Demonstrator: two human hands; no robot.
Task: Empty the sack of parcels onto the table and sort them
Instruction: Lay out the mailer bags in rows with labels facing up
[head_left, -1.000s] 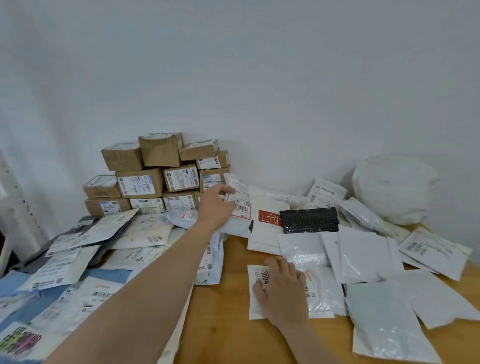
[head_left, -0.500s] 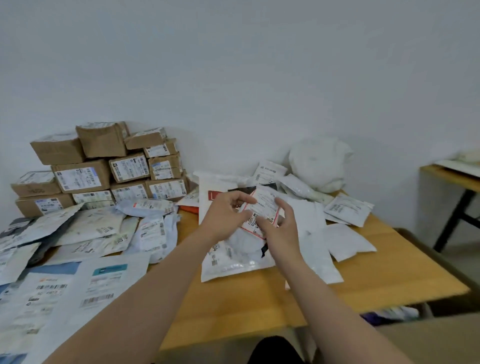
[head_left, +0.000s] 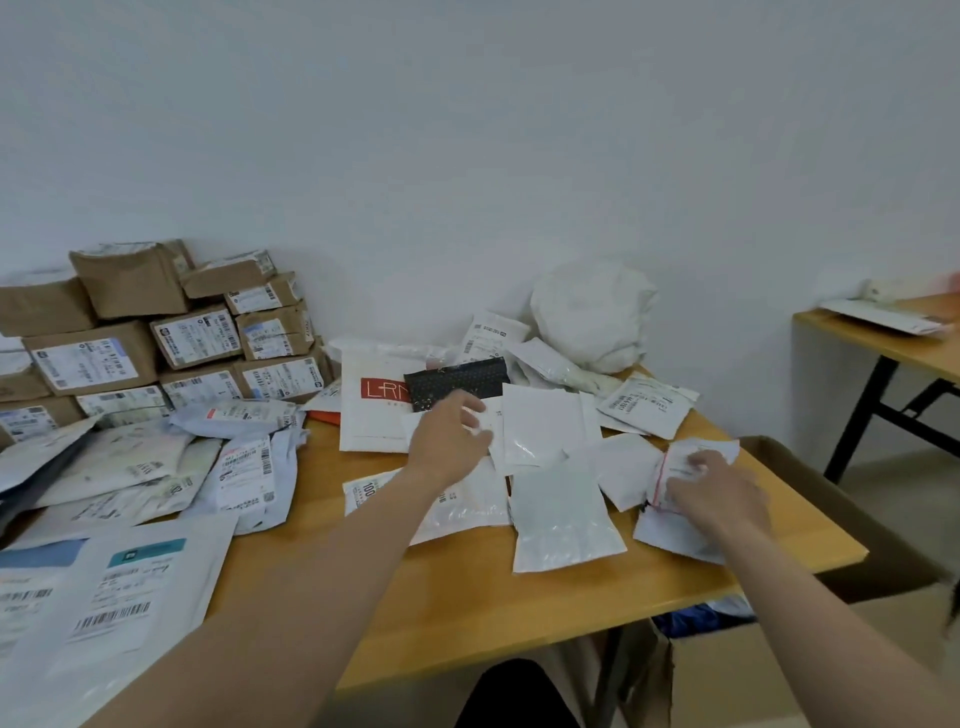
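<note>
Loose white mailers (head_left: 545, 431) lie spread over the middle of the wooden table (head_left: 467, 597), with a crumpled white sack (head_left: 592, 312) behind them at the wall. My right hand (head_left: 719, 496) grips a small red-edged labelled parcel (head_left: 675, 470) low over other white mailers at the table's right edge. My left hand (head_left: 449, 441) hovers over the middle mailers, blurred, with relaxed fingers and nothing in it. Just beyond it lie a black bubble mailer (head_left: 457, 382) and a white mailer with a red logo (head_left: 371, 410).
Brown labelled boxes (head_left: 197, 338) are stacked at the back left against the wall. Flat labelled mailers (head_left: 130, 467) cover the table's left side. An open cardboard box (head_left: 841, 519) stands on the floor by the right edge. A second table (head_left: 893, 338) is at far right.
Both hands held the red-edged parcel in front of me. Now my right hand has carried it to the table's right edge and my left hand has let go and reached forward.
</note>
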